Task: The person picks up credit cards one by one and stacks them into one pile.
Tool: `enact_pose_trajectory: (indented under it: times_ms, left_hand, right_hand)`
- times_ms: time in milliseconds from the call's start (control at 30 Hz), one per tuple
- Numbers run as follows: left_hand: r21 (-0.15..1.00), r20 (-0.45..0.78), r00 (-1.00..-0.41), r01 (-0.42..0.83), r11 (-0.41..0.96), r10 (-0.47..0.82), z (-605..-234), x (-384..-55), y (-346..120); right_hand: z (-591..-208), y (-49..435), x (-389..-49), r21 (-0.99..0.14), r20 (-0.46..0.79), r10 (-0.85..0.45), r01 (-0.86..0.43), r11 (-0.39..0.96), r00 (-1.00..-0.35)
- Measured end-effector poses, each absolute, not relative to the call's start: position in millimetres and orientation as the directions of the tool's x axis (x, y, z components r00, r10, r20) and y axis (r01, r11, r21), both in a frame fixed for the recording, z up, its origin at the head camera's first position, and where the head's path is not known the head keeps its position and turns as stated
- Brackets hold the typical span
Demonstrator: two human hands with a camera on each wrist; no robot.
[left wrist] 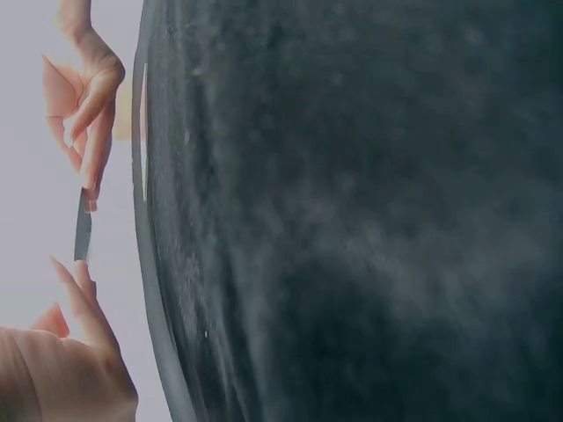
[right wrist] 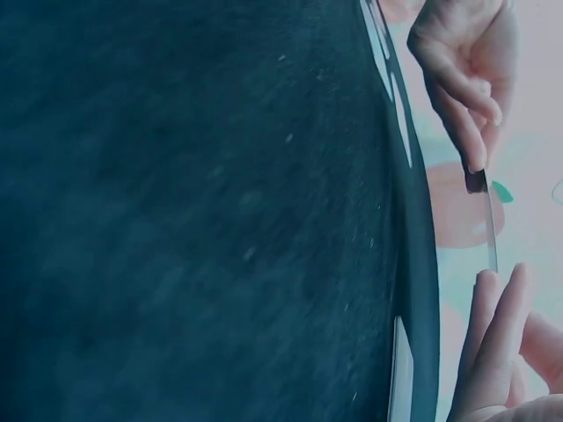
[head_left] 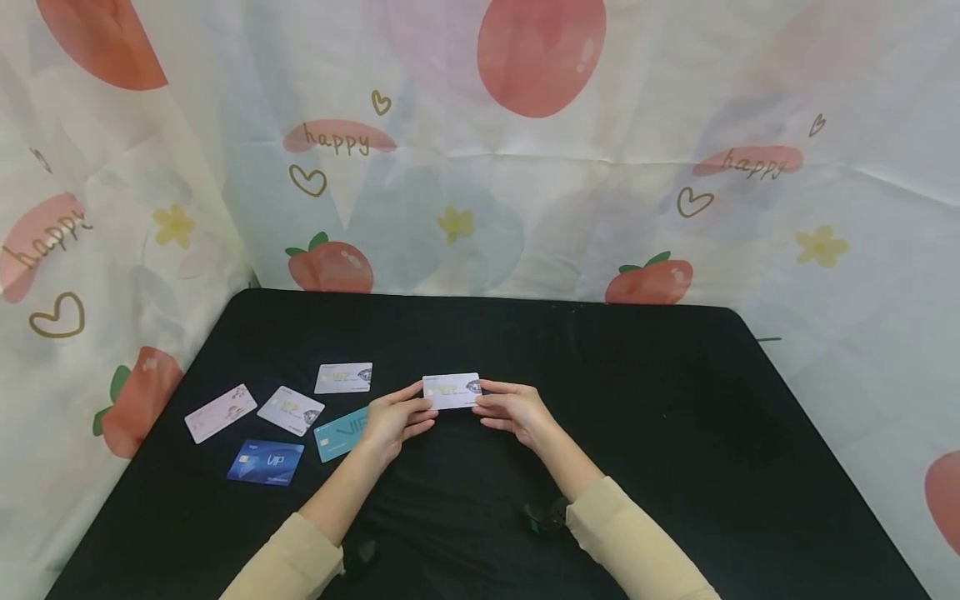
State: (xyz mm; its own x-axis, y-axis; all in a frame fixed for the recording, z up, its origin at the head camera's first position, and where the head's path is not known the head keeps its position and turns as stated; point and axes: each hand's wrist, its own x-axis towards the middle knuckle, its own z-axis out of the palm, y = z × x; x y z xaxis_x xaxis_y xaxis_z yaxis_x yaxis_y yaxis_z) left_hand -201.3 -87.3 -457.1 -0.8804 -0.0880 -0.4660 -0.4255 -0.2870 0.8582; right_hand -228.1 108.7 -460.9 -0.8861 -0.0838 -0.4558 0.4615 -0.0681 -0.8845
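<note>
A white VIP card (head_left: 452, 391) with gold lettering is held up above the black table, its printed face showing in the head view. My left hand (head_left: 393, 419) pinches its left end between thumb and fingers, while my right hand (head_left: 517, 408) pinches the right end. Both wrist views show the card edge-on, as a thin strip (left wrist: 83, 224) spanning the two hands' fingertips. Under my left hand lies a teal VIP card (head_left: 341, 435), its right end hidden. Just beyond, another white VIP card (head_left: 343, 377) lies flat.
Farther left on the black table (head_left: 637, 433) are a tilted white VIP card (head_left: 291, 411), a pale pink card (head_left: 221, 413) and a dark blue VIP card (head_left: 266, 462). A fruit-printed curtain (head_left: 525, 225) hangs behind the table and along its left side.
</note>
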Motion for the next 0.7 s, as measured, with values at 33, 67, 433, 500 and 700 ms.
enact_pose_trajectory:
  times_ms: [33, 67, 433, 500, 700]
  left_hand:
    - [0.858, -0.468, -0.880, -0.429, -0.284, -0.084, -457.6, -202.1, -85.7]
    - [0.859, -0.466, -0.881, -0.429, -0.279, -0.078, -457.9, -202.3, -84.1]
    - [0.891, -0.424, -0.906, -0.416, -0.184, -0.002, -461.8, -205.8, -65.7]
    - [0.895, -0.417, -0.909, -0.412, -0.172, 0.010, -462.6, -205.9, -62.3]
    - [0.902, -0.405, -0.914, -0.406, -0.146, 0.040, -466.1, -206.9, -52.4]
  right_hand:
    - [-461.0, 110.6, -227.6, -0.881, -0.462, -0.079, 0.467, -0.071, -0.884]
    - [-461.5, 112.5, -227.0, -0.880, -0.464, -0.076, 0.469, -0.074, -0.883]
    - [-460.6, 133.3, -219.6, -0.878, -0.474, -0.013, 0.473, -0.073, -0.881]
    - [-461.2, 137.1, -218.3, -0.879, -0.472, -0.004, 0.471, -0.069, -0.881]
    - [-464.1, 148.5, -214.8, -0.881, -0.469, 0.009, 0.468, -0.068, -0.883]
